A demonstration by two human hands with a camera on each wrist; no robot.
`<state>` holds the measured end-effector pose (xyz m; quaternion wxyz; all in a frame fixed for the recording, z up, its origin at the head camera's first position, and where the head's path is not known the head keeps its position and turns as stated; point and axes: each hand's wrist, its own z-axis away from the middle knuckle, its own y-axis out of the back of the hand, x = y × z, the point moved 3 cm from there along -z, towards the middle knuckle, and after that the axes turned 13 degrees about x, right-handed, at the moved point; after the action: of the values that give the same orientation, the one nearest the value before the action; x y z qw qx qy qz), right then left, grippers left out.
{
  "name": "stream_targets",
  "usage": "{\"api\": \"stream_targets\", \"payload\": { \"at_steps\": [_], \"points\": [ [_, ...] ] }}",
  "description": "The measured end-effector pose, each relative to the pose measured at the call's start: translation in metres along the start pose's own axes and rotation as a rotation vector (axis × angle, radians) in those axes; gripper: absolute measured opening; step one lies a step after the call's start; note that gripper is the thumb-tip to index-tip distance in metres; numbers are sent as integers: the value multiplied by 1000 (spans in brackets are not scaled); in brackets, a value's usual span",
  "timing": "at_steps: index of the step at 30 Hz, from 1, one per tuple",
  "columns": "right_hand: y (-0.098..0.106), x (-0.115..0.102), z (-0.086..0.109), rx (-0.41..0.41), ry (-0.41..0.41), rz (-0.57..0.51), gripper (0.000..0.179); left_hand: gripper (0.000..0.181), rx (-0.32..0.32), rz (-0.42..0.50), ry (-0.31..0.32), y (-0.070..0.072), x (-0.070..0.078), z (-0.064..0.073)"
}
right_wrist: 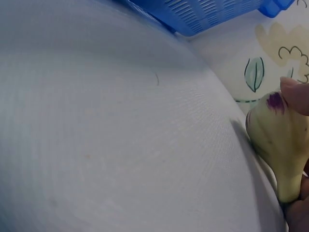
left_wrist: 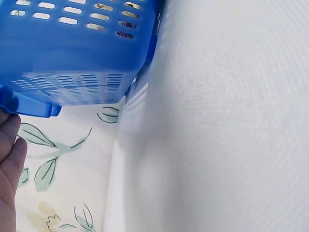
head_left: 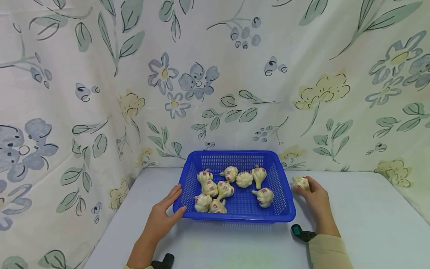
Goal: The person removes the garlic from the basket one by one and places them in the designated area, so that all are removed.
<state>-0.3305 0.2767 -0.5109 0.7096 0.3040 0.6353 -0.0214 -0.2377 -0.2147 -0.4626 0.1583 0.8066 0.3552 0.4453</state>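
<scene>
A blue plastic basket (head_left: 235,218) with slotted walls stands on the table, holding several garlic bulbs (head_left: 263,197) with purple marks. My left hand (head_left: 161,215) touches its left rim near the front corner, thumb and fingers spread apart; in the left wrist view its fingers (left_wrist: 12,154) lie by the rim's corner. To the right of the basket, my right hand (head_left: 315,198) grips a single garlic bulb (head_left: 300,183) close to the tabletop. That bulb (right_wrist: 275,125) shows a purple patch and a stem pointing down in the right wrist view, pinched between thumb and fingers.
The white table (head_left: 369,220) extends on both sides of the basket and in front of it. Behind and to the left hangs a floral cloth (head_left: 221,74). Dark wrist-worn devices (head_left: 302,233) sit by both wrists.
</scene>
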Motion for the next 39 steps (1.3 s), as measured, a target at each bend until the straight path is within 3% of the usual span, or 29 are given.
{"api": "stream_targets", "payload": {
  "at_steps": [20,39],
  "points": [
    [-2,1,0,1,11,22,90,60,2,8,12,-1,-3,1],
    [-2,-1,0,-39,44,71,82,61,1,18,15,-1,-1,0]
  ]
}}
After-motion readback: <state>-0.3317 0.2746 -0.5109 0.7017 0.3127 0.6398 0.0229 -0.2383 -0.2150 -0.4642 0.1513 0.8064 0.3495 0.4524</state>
